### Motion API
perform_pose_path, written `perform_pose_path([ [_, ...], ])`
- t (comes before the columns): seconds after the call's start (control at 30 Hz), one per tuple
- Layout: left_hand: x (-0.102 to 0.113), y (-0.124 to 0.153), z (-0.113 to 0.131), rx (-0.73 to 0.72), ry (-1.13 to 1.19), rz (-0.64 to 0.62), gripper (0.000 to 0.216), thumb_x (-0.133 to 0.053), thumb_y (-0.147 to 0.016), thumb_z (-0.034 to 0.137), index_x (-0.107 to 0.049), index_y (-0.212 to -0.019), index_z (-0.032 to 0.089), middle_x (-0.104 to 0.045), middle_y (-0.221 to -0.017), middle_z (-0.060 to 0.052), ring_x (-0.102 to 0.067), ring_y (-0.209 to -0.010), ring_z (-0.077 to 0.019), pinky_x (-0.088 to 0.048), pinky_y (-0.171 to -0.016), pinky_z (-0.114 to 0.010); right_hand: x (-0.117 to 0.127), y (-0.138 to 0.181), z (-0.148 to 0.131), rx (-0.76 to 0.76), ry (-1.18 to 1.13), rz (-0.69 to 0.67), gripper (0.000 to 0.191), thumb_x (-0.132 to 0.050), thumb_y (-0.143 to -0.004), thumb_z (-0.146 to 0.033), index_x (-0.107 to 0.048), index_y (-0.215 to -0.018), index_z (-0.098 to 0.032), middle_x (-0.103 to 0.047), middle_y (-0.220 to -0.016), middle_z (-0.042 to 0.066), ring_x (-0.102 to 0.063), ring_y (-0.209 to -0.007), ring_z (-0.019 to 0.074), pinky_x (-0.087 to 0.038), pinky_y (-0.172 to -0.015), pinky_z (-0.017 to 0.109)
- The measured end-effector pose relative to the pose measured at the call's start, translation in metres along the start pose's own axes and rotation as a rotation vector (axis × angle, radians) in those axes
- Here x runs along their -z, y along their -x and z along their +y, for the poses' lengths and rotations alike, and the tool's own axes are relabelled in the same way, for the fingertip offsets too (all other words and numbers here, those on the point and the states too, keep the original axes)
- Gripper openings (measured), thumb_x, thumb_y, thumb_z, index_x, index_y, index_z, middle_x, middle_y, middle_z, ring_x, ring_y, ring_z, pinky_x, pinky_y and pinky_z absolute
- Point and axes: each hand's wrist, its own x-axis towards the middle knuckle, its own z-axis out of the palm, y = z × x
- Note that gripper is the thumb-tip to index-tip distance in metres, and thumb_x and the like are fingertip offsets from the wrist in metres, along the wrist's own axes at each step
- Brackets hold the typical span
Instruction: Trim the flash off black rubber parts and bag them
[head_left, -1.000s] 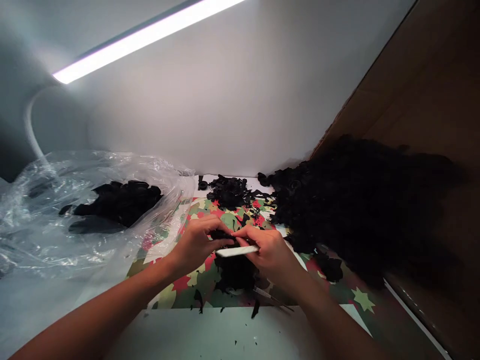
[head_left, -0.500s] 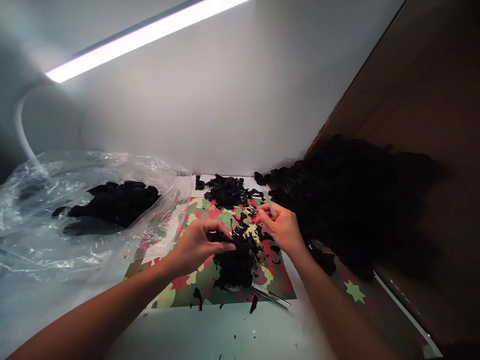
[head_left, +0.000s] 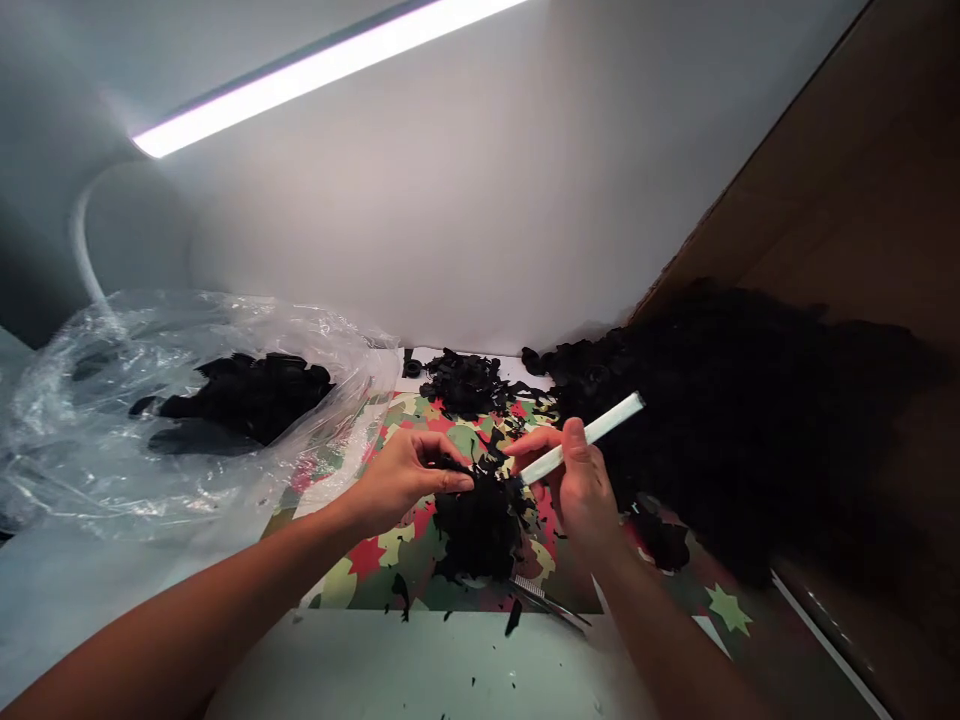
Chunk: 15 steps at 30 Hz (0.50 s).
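Note:
My left hand [head_left: 420,472] pinches a small black piece [head_left: 454,465] between thumb and fingers, just above a heap of black scraps [head_left: 476,530]. My right hand [head_left: 574,475] is closed around a white stick-like tool [head_left: 592,435], whose lower end points down and left toward the black piece. Its exact kind I cannot make out. Below both hands lies a patterned sheet [head_left: 349,595] in green, red and yellow. Metal tweezers [head_left: 551,603] rest at the sheet's front edge, beside the scrap heap.
A clear plastic bag [head_left: 150,500] holding black pieces [head_left: 251,400] lies on the left. A large black pile [head_left: 735,420] fills the right side against cardboard [head_left: 817,210]. More black scraps [head_left: 465,380] lie at the back. A lit lamp bar [head_left: 322,80] hangs above.
My right hand has turned, and the white tool now slants up to the right with its lower end near my left fingers. My left hand keeps its pinch. The view has shifted slightly.

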Motion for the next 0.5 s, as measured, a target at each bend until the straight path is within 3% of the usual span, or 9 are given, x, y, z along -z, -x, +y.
perform_pose_path([
  [0.1,0.002,-0.001,0.001,-0.013,-0.026,0.009,0.020,-0.091,-0.063,0.023,-0.076,-0.073,0.015,-0.074,-0.073,-0.002,-0.066,-0.068,-0.0135,-0.051,-0.067,-0.025,-0.001,0.002,0.000,0.024,-0.047,-0.056,0.051,-0.049,-0.099,-0.060,-0.080,-0.084,-0.022,-0.074,-0.085,0.007,-0.070,-0.072,0.0198,-0.055,-0.064,0.031],
  [0.2,0.003,-0.002,0.002,-0.022,-0.041,0.009,0.019,-0.090,-0.063,0.022,-0.076,-0.074,0.015,-0.074,-0.074,-0.002,-0.066,-0.069,-0.0136,-0.050,-0.069,-0.025,-0.004,0.004,-0.001,0.175,0.034,-0.104,0.015,-0.076,-0.089,-0.036,-0.076,-0.081,-0.024,-0.076,-0.098,0.005,-0.072,-0.087,0.0212,-0.057,-0.076,0.032],
  [0.33,0.003,-0.002,0.002,-0.007,-0.067,0.009,0.018,-0.089,-0.064,0.023,-0.077,-0.074,0.015,-0.074,-0.072,-0.002,-0.064,-0.068,-0.0132,-0.048,-0.068,-0.026,-0.010,0.007,-0.001,0.347,0.185,-0.196,0.013,-0.073,-0.089,-0.020,-0.070,-0.076,-0.024,-0.078,-0.097,0.003,-0.073,-0.086,0.0193,-0.055,-0.078,0.032],
  [0.5,0.004,-0.003,-0.001,0.003,-0.087,0.002,0.020,-0.089,-0.065,0.025,-0.076,-0.075,0.014,-0.073,-0.072,-0.002,-0.062,-0.067,-0.0131,-0.047,-0.068,-0.027,-0.012,0.009,-0.001,0.435,0.290,-0.256,0.013,-0.068,-0.092,-0.019,-0.068,-0.080,-0.024,-0.079,-0.108,0.003,-0.073,-0.093,0.0209,-0.054,-0.084,0.035],
])
